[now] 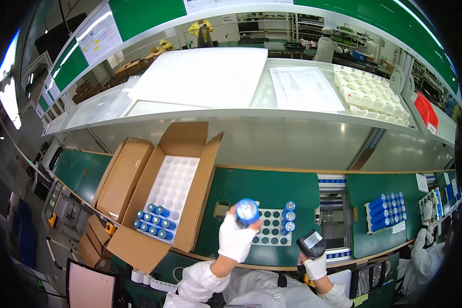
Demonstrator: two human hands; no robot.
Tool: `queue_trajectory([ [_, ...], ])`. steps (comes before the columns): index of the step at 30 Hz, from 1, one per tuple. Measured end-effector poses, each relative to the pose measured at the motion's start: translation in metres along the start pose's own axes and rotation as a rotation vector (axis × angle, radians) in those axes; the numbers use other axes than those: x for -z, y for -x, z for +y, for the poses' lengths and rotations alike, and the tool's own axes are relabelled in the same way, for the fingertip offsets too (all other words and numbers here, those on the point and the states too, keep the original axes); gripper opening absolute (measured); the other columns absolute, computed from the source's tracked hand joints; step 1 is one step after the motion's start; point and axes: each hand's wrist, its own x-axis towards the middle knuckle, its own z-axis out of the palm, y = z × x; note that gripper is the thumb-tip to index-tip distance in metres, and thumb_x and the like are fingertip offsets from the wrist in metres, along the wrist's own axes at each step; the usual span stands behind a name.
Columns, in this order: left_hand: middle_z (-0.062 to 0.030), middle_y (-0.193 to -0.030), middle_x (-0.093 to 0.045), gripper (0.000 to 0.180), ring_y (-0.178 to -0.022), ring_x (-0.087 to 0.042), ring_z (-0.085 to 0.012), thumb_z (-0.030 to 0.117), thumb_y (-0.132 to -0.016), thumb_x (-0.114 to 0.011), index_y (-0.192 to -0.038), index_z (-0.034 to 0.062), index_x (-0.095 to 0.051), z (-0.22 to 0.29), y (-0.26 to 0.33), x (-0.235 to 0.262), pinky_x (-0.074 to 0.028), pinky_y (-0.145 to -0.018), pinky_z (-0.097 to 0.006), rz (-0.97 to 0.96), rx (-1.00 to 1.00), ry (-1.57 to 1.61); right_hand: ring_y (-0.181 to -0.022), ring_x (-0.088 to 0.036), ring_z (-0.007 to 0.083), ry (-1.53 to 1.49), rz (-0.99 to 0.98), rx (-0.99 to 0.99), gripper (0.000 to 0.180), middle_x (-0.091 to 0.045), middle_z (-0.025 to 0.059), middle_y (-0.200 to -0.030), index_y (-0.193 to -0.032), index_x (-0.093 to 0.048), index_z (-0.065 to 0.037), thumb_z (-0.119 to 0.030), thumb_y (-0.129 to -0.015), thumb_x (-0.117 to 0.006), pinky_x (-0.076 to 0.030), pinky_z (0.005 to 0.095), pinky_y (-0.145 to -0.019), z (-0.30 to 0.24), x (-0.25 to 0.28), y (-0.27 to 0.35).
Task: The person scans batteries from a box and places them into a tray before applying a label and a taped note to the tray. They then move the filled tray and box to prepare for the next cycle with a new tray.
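My left hand [235, 238], in a white fingerless glove, is closed round a blue cylindrical battery cell [247, 212], held up with its round end showing. Below and beside it lies a white holder tray [278, 244] with rows of round holes. Along the tray's right side stand several blue cells [288, 216]. To the right of the tray, my right hand [315, 268] grips a black handheld scanner [311, 243] with a small lit screen. Left of my hands, an open cardboard box [203, 205] contains white foam [175, 177] with round pockets, and several blue cells [155, 222] occupy its near end.
A closed carton [126, 179] leans beside the open box. Right of the bench, a conveyor [334, 215] runs between green tabletops, with a block of blue cells [385, 211] beyond. A co-worker's sleeve [427, 256] shows far right. The shelf above bears a white sheet [205, 77] and cream trays [369, 92].
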Motion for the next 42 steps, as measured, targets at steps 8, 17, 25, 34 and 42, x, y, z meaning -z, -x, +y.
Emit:
queue_trajectory([
  [8, -0.0061, -0.117, -0.058, 0.058, -0.119, -0.052, -0.0345, -0.001, -0.058, -0.083, -0.110, 0.0205, -0.068, -0.030, 0.004, 0.021, -0.048, -0.096, -0.044, -0.100, -0.845, -0.532, -0.067, -0.067, 0.0142, 0.064, 0.045, -0.058, 0.022, -0.071, 0.0073, -0.080, -0.095, -0.069, 0.002, -0.007, -0.076, -0.076, -0.054, 0.0302, -0.063, 0.007, -0.005, 0.011],
  [17, -0.0072, -0.115, -0.054, 0.064, -0.114, -0.052, -0.0351, 0.000, -0.053, -0.084, -0.109, 0.0231, -0.066, -0.069, 0.015, 0.019, -0.050, -0.093, -0.045, -0.156, -0.712, -0.629, -0.082, -0.072, 0.0212, 0.233, -0.087, 0.009, 0.034, -0.073, 0.0100, -0.088, -0.095, -0.071, -0.005, -0.022, -0.068, -0.082, -0.056, 0.0327, -0.073, 0.000, -0.008, 0.031],
  [25, -0.0080, -0.110, -0.060, 0.059, -0.107, -0.059, -0.0304, -0.004, -0.060, -0.079, -0.112, 0.0202, -0.065, -0.177, 0.037, 0.007, -0.051, -0.089, -0.037, -0.221, -0.451, -0.650, -0.084, -0.067, 0.0371, 0.586, -0.301, 0.117, 0.039, -0.069, 0.0186, -0.087, -0.096, -0.069, -0.006, -0.033, -0.069, -0.076, -0.055, 0.0426, -0.074, -0.016, -0.021, 0.025],
  [34, -0.0097, -0.107, -0.063, 0.055, -0.100, -0.062, -0.0300, -0.005, -0.063, -0.076, -0.112, 0.0170, -0.063, -0.229, 0.063, -0.013, -0.050, -0.087, -0.036, -0.321, -0.335, -0.555, -0.083, -0.070, 0.0330, 0.636, -0.139, 0.032, 0.036, -0.070, 0.0209, -0.086, -0.092, -0.069, 0.001, -0.028, -0.072, -0.076, -0.055, 0.0380, -0.075, 0.026, -0.003, 0.024],
  [42, -0.0122, -0.112, -0.062, 0.053, -0.104, -0.061, -0.0322, -0.005, -0.066, -0.073, -0.115, 0.0138, -0.062, -0.259, 0.073, -0.050, -0.048, -0.091, -0.036, -0.387, -0.163, -0.503, -0.058, -0.058, 0.0081, -0.033, 0.198, -0.205, 0.021, -0.067, 0.0030, -0.073, -0.093, -0.070, -0.001, -0.012, -0.079, -0.080, -0.045, 0.0257, -0.052, 0.077, -0.017, -0.025],
])
